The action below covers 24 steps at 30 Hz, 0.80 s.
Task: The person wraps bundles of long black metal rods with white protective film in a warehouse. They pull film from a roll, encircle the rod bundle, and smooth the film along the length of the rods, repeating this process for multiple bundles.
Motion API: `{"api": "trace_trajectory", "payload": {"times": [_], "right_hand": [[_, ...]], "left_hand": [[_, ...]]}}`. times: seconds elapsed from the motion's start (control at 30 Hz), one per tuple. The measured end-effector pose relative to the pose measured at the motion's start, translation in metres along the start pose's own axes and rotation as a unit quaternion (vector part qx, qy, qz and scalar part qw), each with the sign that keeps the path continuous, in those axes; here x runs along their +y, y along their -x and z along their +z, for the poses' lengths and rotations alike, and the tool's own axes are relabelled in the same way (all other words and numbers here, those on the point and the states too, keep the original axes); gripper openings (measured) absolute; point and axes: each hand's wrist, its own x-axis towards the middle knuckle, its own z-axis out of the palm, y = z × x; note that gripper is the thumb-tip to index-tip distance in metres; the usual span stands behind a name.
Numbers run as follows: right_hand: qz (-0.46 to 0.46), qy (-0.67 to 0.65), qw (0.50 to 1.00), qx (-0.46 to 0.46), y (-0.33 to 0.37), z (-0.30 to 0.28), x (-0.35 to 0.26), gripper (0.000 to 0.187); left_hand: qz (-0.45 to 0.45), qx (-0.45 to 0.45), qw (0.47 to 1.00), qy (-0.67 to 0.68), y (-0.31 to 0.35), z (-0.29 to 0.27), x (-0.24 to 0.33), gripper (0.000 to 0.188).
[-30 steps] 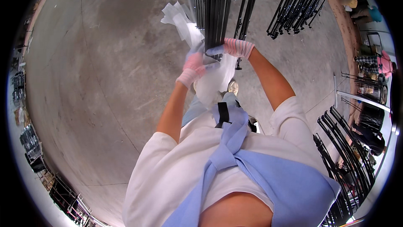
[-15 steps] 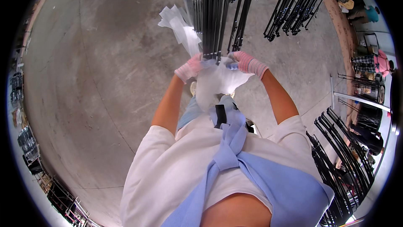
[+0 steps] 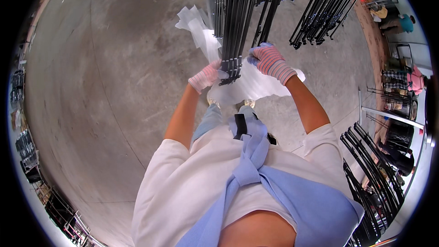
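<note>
A bundle of thin black metal rods (image 3: 238,32) hangs down in front of me, its hooked lower ends bare. Behind and below those ends spreads a thin white wrapping sheet (image 3: 256,84), hanging above my shoes. Beside the left edge of the bundle, my left hand (image 3: 206,76), in a pink striped glove with greyish fingertips, is closed on the sheet; its fingertips are partly hidden by the rods. My right hand (image 3: 273,63), gloved alike, is curled at the sheet's upper edge, right of the bundle. Another strip of white sheet (image 3: 196,27) sticks out behind the rods at the left.
More black rods (image 3: 320,14) hang farther right, and others (image 3: 372,174) stand racked at the lower right. A metal frame bar (image 3: 393,115) juts in at the right. People (image 3: 414,80) are along the right side. Concrete floor (image 3: 132,87) lies beneath.
The white sheet has gone from bunched in front of the rod ends to spread out behind them, reaching right. My right hand has risen slightly; my left has barely moved.
</note>
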Motion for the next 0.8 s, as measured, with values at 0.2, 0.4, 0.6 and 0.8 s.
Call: {"api": "trace_trajectory", "payload": {"times": [0.2, 0.4, 0.6, 0.8], "right_hand": [[0.016, -0.148, 0.987, -0.059, -0.009, 0.002, -0.006, 0.018], [-0.036, -0.159, 0.981, -0.101, -0.032, 0.033, 0.019, 0.021], [-0.024, -0.260, 0.957, -0.124, -0.025, 0.008, 0.001, 0.022], [-0.004, -0.309, 0.939, -0.148, -0.026, -0.002, -0.007, 0.023]], "left_hand": [[-0.004, -0.007, 1.000, -0.013, 0.001, -0.004, -0.003, 0.048], [-0.023, 0.008, 0.985, 0.170, 0.011, 0.021, 0.015, 0.042], [-0.005, 0.069, 0.959, 0.275, 0.026, 0.013, -0.014, 0.037], [0.071, 0.139, 0.987, 0.034, 0.022, -0.048, -0.096, 0.042]]}}
